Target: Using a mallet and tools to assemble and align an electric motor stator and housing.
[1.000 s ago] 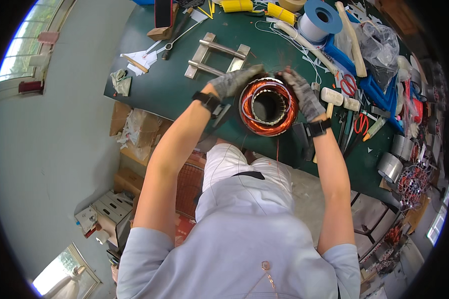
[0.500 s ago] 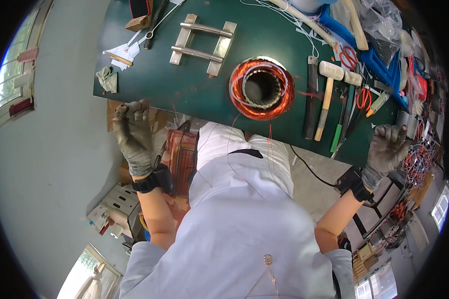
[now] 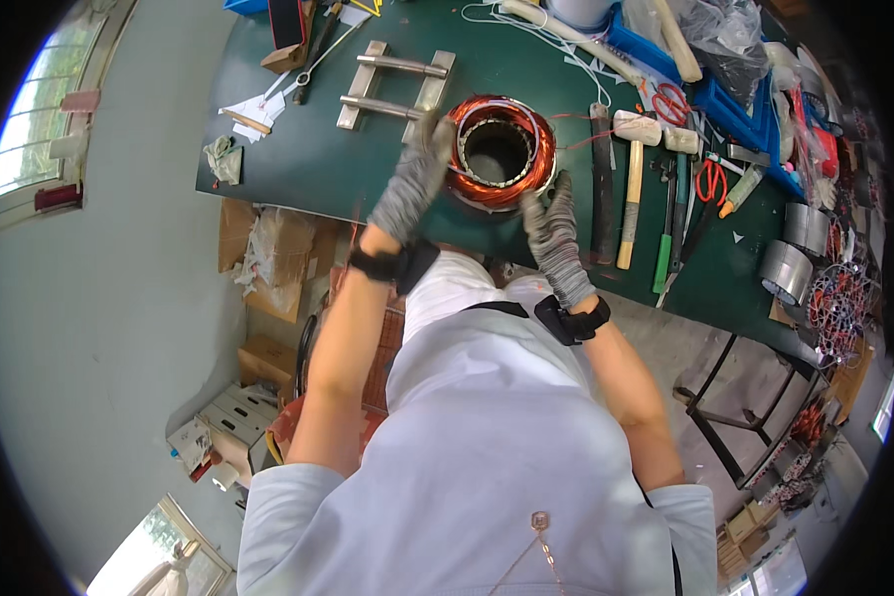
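1. Cannot tell the grip of the left hand (image 3: 415, 179): blurred, laid at or just over the left side of the copper-wound ring (image 3: 492, 192), fingers close together.
2. Recorded the right hand (image 3: 554, 236) as unclenched, fingers extended to the ring's lower right edge; cannot confirm firm contact.
3. Located the ring on the green bench (image 3: 288, 169), near the front edge, between both hands, bore facing up. Noted just right of the metal frame with two rods (image 3: 399, 65), and left of the dark bar (image 3: 602, 189) and white-headed mallet (image 3: 630, 194).
4. Judged as step in hand: setting both hands about the ring, with a sure hold not yet evident.
5. Would call next for even contact on both sides, with pressure kept off the wire and any loose leads.
6. Compared with half a second ago: then found both hands spread wide, well apart from the ring; now drawn in to it. Found the ring in much the same spot beside the frame.
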`<state>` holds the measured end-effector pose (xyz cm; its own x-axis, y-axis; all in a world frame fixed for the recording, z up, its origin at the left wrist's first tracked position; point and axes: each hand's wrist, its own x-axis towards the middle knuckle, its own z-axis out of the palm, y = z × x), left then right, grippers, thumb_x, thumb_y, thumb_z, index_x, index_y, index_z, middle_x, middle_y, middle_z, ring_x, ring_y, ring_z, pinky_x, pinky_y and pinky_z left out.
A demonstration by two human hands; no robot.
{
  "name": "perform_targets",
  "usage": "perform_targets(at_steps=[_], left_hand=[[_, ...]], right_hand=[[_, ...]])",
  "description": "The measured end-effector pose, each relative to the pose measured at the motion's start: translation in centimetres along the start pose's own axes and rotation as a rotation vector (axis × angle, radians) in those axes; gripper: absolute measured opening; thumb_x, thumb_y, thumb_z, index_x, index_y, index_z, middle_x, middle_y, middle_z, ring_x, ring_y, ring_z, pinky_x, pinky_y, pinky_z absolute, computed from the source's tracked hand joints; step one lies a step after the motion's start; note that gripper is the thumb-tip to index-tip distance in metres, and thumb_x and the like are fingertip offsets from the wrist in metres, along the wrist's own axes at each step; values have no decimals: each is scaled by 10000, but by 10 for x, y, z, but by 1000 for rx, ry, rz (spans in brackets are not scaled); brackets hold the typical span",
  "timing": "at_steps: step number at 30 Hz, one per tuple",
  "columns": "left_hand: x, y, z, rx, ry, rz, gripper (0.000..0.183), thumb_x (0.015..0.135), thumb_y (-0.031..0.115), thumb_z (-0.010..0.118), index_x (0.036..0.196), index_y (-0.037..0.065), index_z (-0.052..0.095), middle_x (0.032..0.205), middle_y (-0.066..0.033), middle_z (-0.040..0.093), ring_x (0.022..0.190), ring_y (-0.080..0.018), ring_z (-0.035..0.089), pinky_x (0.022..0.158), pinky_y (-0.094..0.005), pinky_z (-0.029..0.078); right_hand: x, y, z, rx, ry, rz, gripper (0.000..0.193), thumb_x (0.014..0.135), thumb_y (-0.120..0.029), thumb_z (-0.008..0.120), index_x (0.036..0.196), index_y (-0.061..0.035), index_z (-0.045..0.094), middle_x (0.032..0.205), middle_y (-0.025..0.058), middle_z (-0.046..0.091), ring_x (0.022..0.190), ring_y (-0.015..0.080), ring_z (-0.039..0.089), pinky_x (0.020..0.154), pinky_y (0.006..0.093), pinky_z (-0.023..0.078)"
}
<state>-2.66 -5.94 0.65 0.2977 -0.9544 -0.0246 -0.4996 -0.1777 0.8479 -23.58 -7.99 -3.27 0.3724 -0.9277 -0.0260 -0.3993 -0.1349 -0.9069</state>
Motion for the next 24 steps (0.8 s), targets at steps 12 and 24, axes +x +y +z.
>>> perform_targets(at_steps=[12, 24], left_hand=[[42, 2, -2, -1078, -230, -194, 432, 873, 178, 521, 1235, -17, 388, 887, -71, 601, 889, -151, 577, 810, -269, 483], [-57, -17, -18, -549, 234, 29, 288, 917, 180, 469, 1147, 9, 491, 867, -51, 522, 765, -112, 487, 694, -238, 436]], right_hand=[[95, -19, -83, 140, -113, -139, 304, 895, -323, 512, 989, -45, 591, 874, 36, 580, 860, 172, 544, 858, 293, 404], [131, -112, -28, 273, -1167, 240, 204, 876, -212, 534, 867, -16, 588, 689, 28, 590, 572, 114, 569, 555, 193, 495]])
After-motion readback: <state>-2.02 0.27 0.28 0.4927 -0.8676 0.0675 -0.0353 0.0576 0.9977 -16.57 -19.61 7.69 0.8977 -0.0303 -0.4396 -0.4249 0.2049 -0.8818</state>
